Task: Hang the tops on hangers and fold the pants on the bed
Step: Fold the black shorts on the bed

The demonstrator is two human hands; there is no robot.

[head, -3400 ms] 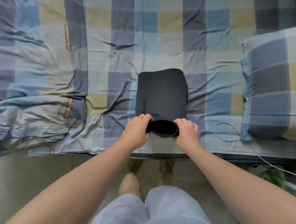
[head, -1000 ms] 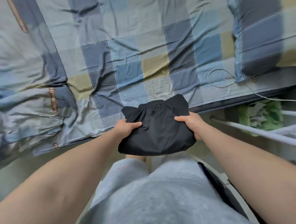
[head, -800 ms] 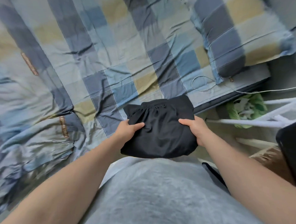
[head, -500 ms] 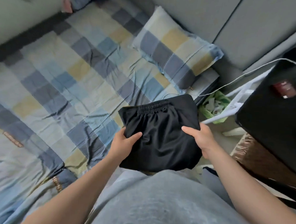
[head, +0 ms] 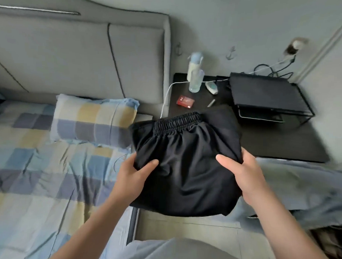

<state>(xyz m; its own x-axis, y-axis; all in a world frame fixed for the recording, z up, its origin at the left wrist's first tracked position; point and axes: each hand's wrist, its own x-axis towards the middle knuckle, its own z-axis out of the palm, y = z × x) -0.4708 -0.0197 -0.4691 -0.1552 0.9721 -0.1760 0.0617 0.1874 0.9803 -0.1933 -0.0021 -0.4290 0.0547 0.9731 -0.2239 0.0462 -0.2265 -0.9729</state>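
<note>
The person holds a folded pair of black pants [head: 184, 168] in both hands, lifted off the bed [head: 28, 182] and hanging over the gap between the mattress edge and a black side table [head: 282, 143]. The left hand [head: 131, 176] grips the bundle's left edge, thumb lying across the top of the fabric and fingers tucked underneath. The right hand [head: 244, 176] clamps the right edge the same way, thumb on top and the rest of the fingers hidden below. The gathered elastic waistband [head: 176, 122] sits at the far end of the bundle, pointing toward the table, and the near end sags a little between the wrists.

To the left, a checked pillow [head: 93, 120] rests on the matching checked sheet against a grey padded headboard [head: 72, 58]. On the side table stand a clear bottle [head: 195, 76], a small red box [head: 185, 101] and a pen [head: 211, 103] (or something pen-shaped; it is too small to be sure), with a black wire riser [head: 264, 94] further right. A white cable [head: 167, 94] runs from the tabletop down beside the headboard. Pale grey-blue cloth [head: 300, 186] lies to the right of the pants, below the table's near edge.
</note>
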